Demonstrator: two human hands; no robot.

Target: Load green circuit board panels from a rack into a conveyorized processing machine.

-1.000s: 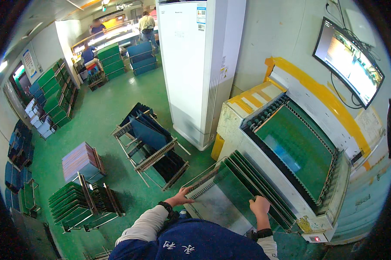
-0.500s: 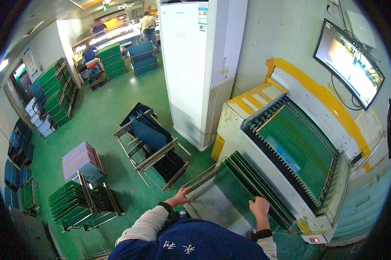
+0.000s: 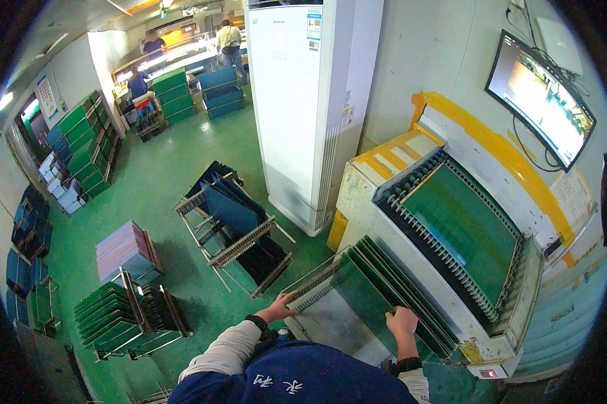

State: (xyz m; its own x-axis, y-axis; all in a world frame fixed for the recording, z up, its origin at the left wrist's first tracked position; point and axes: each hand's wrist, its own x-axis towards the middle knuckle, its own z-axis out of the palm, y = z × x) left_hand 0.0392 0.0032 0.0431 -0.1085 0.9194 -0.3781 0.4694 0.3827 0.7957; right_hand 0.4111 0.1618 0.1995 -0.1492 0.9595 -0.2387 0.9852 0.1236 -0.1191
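With right hand (image 3: 402,320), pinching green board (image 3: 361,284); with left hand (image 3: 276,309), gripping toothed rack (image 3: 315,288).
Stood on edge, slanting lengthwise from far left to near right.

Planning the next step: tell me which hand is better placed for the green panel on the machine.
Right, probably: the right hand is nearer the green panel on the machine, while the left hand is at the left edge of the rack.
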